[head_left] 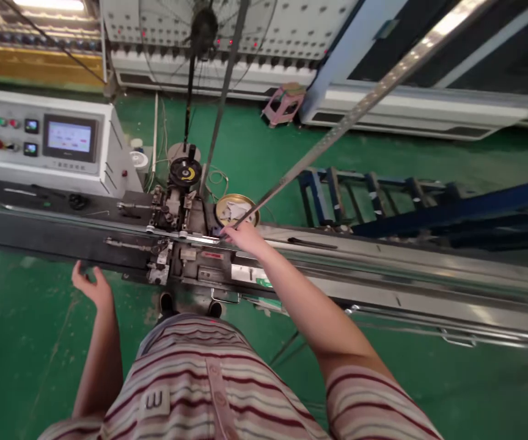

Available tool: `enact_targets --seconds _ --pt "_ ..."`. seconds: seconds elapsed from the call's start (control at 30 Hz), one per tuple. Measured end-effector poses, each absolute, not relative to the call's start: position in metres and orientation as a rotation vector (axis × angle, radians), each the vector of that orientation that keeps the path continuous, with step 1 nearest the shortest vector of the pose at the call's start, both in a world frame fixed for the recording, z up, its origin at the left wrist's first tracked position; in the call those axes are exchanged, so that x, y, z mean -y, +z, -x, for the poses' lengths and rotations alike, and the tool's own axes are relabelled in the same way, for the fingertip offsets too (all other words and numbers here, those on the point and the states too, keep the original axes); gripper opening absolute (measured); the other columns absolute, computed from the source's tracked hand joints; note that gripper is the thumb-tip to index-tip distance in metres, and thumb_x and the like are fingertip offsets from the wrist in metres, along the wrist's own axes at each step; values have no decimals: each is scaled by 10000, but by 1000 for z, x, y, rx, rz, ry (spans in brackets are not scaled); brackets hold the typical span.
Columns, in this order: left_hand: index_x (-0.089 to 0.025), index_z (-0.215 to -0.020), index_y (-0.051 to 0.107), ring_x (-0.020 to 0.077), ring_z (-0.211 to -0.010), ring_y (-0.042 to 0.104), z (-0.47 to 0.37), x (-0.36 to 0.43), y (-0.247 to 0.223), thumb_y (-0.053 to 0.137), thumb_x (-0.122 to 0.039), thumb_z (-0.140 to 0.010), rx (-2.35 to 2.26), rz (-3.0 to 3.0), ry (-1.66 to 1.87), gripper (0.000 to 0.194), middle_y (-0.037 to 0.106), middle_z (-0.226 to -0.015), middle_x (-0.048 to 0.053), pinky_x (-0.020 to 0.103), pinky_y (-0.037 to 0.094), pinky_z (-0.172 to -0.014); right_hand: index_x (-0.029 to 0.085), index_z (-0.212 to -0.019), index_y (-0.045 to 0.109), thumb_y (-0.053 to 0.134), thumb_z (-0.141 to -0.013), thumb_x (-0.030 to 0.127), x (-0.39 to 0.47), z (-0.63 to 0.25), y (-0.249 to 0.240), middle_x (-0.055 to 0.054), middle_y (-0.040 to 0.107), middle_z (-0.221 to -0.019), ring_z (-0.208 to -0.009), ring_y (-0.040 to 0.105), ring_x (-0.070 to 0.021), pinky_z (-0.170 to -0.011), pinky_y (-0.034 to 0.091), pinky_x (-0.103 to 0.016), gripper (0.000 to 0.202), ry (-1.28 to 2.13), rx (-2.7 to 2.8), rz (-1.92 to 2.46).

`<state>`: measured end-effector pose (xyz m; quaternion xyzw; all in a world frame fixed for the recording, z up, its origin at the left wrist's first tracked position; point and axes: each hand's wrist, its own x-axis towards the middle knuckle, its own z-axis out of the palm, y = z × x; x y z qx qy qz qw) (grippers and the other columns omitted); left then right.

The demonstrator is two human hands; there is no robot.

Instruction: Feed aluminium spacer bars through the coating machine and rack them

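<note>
My right hand point(244, 238) is closed around the lower end of a long metal strip point(332, 131), which slants up to the top right of the view. That hand is just above the middle of a long machine bed, beside a clamp-and-roller assembly point(171, 211) with a black handwheel point(185, 172). A thin bright rail point(202, 239) runs from the rollers toward my fingertips. My left hand point(92, 286) hangs in the air off the front edge of the bed, fingers apart, holding nothing.
A control box with a lit screen point(69, 139) stands on the bed at left. Behind the bed are a round bin point(238, 211) with scraps, a pink stool point(285, 105) and a blue metal rack point(383, 198). A dark strip point(222, 104) hangs down near the handwheel.
</note>
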<state>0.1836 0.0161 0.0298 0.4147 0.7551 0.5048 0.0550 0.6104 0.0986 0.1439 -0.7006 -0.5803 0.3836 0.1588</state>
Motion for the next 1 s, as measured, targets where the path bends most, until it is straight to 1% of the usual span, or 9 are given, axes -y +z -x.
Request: enact_targets --seconds 0.07,0.23,0.47,0.53,0.63,0.77,0.87,0.93,1.0 --pt "-180 -1372 456 287 -1304 445 -173 -2 17 562 -289 -877 -2331 -1285 1542 518 480 -1395 156 449 418 -1051 166 -921 764 480 -878 236 -108 -577 147 -57 753 -905 -835 704 -195 -845 511 -289 296 1093 1743 1975" --pt "-181 -1328 515 279 -1280 462 -131 16 10 560 -287 -883 -2386 -1395 1474 459 532 -1349 143 451 398 -1061 163 -922 774 479 -877 249 -133 -497 145 -67 756 -961 -847 710 -192 -840 493 -268 311 1074 1843 1937" --pt "-197 -1302 542 267 -1281 473 -91 15 15 565 -268 -874 -2340 -1393 1418 435 548 -1333 134 454 376 -1095 155 -914 770 508 -884 271 -171 -382 134 -75 754 -844 -882 715 -218 -904 499 -312 289 1088 1891 1858" --pt "-195 -1316 531 267 -1288 469 -84 4 17 576 -273 -869 -2271 -1369 1420 457 535 -1349 142 455 391 -1086 149 -911 772 490 -890 272 -178 -351 132 -83 752 -825 -892 716 -226 -912 502 -324 308 1094 1896 1811" --pt "-195 -1360 480 267 -1297 478 -77 -23 22 620 -287 -844 -2109 -1237 1474 542 488 -1405 165 446 441 -1048 151 -937 774 489 -874 256 -183 -318 131 -77 756 -862 -895 720 -220 -911 511 -323 311 1146 1837 1737" --pt "-226 -1401 403 216 -1231 562 -78 -72 44 638 -272 -842 -1851 -972 1617 608 502 -1405 172 410 472 -1038 152 -963 768 471 -871 262 -181 -317 146 -65 754 -862 -841 731 -212 -868 545 -331 329 1308 1662 1676" --pt "-273 -1457 309 185 -1203 605 -95 -104 74 601 -284 -884 -1671 -734 1599 643 497 -1433 161 379 494 -1019 139 -918 750 475 -872 280 -171 -349 177 -69 741 -817 -738 728 -199 -739 573 -306 312 1438 1463 1608" --pt "-342 -1491 221 187 -1187 627 -120 -116 97 563 -313 -916 -1489 -660 1530 669 466 -1480 135 342 543 -935 132 -871 733 497 -854 261 -160 -381 199 -69 727 -769 -693 718 -182 -648 562 -261 270 1512 1338 1548" --pt "-428 -1506 101 199 -1179 638 -158 -118 120 550 -337 -931 -1299 -748 1498 735 444 -1511 106 287 574 -821 131 -823 713 515 -848 258 -145 -419 215 -61 705 -710 -670 710 -169 -598 547 -227 236 1555 1258 1496"
